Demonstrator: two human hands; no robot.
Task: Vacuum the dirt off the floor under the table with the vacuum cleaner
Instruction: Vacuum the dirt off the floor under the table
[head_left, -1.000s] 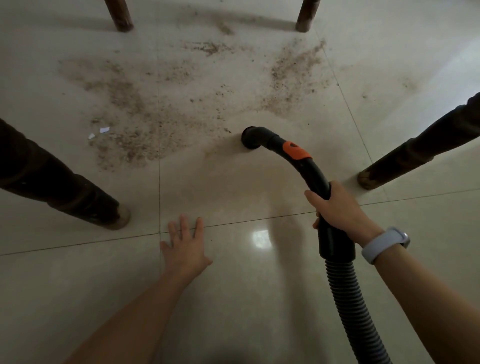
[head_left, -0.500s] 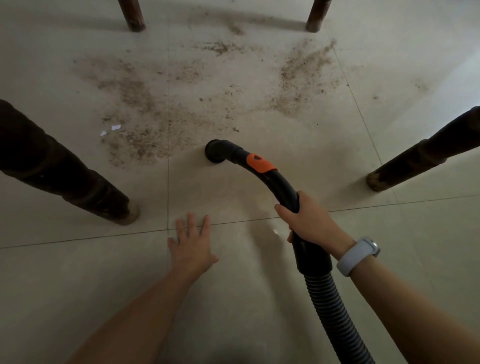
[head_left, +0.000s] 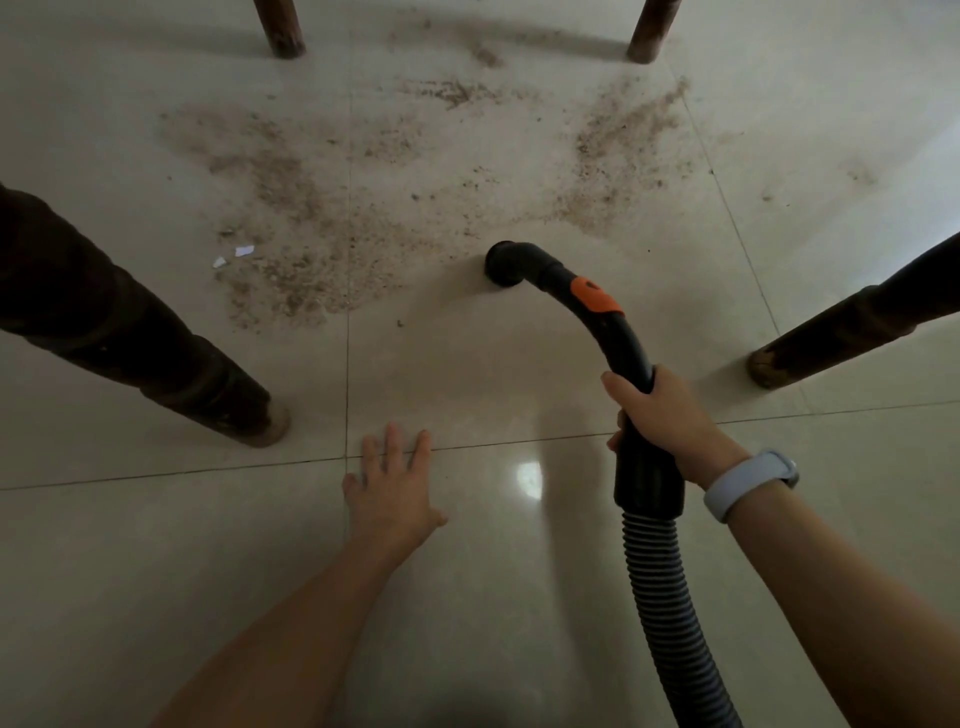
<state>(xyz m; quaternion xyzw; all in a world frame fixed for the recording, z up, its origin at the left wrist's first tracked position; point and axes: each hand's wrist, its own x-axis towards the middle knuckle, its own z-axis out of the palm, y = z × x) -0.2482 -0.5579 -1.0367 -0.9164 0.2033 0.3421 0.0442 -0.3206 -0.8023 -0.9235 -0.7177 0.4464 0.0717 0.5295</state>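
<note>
Fingers of the right hand (head_left: 670, 415) curl round the black hose handle (head_left: 626, 358) at four o'clock; its nozzle (head_left: 503, 265) touches the floor (head_left: 519, 597) near centre. Left hand (head_left: 387, 491) lies flat, fingers spread, at six o'clock. Dirt (head_left: 311, 260) spreads from ten to one o'clock, between table legs (head_left: 156, 353).
</note>
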